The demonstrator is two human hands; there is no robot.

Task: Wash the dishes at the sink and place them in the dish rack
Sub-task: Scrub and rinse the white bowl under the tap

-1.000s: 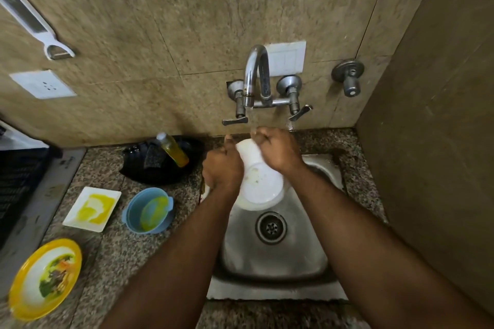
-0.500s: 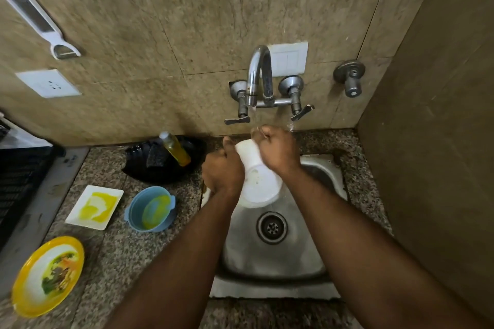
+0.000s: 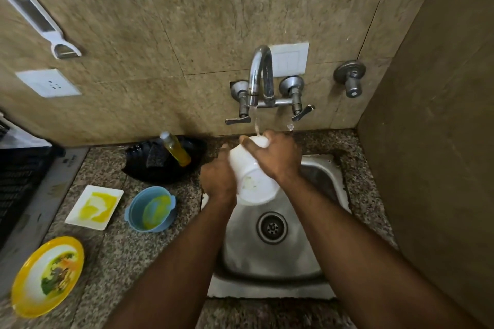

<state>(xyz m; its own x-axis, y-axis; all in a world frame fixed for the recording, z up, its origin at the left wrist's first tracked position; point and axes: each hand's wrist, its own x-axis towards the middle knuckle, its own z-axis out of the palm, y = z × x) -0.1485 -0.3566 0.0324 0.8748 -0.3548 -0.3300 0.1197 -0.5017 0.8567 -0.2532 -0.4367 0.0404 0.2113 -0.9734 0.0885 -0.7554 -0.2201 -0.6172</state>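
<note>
Over the sink (image 3: 315,168), under the running tap (image 3: 260,75), both hands grip a white bowl (image 3: 250,173): left hand (image 3: 217,177) on its left side, right hand (image 3: 276,156) curled over its upturned base, faint smears inside.

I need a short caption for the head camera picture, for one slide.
Both hands, left hand and right hand, hold a white bowl under the running tap above the steel sink.

White grater-peeler (image 3: 34,14) hangs on tiled wall, upper left. White socket plate (image 3: 48,83) below it. White switch plate (image 3: 290,59) sits behind tap spout. Separate metal wall valve (image 3: 350,78) at right. Speckled granite worktop (image 3: 107,256). Dark appliance (image 3: 18,184) at left edge, partly cut off.
</note>
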